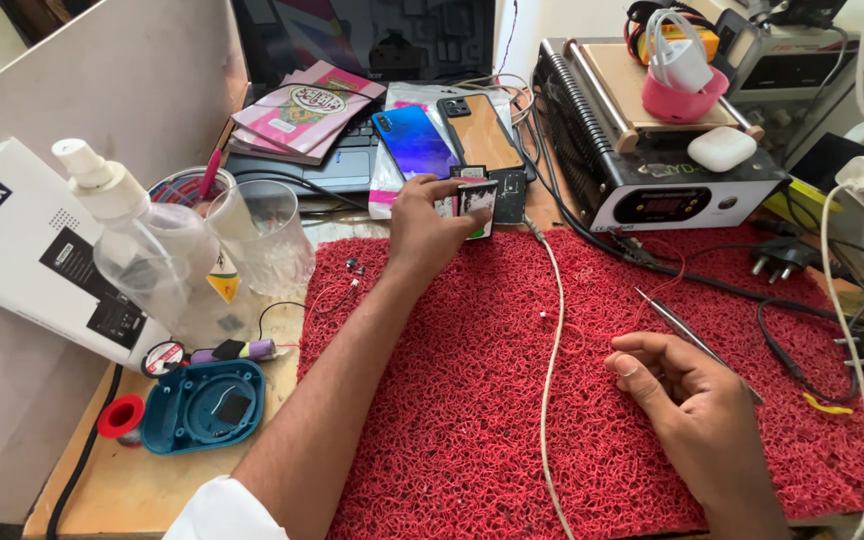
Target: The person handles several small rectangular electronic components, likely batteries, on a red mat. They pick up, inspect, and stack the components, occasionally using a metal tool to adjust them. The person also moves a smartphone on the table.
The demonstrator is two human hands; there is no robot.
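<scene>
**Two hands at a cluttered repair bench, seen from above**

We see a red looped work mat covering most of the bench; its left edge meets bare wood and its far edge runs under the clutter. The open room lies in the mat's middle, crossed only by a white cable running from far to near.

The left hand reaches to the mat's far edge, its fingers curled and pinching a small dark rectangular phone part, which sits just before two phones, a blue phone and a wood-backed phone. The right hand rests on the mat at the near right, fingers folded together around metal tweezers, whose tips point up and left.

Containers: a clear glass cup beside a clear spray bottle; what they hold, we cannot tell. A teal open case lies off the mat's left edge and holds a small black piece. A pink bowl holds a white charger.

Obstructions: a heating-plate machine stands far right, with black cables and plugs trailing across the mat's right side.
</scene>
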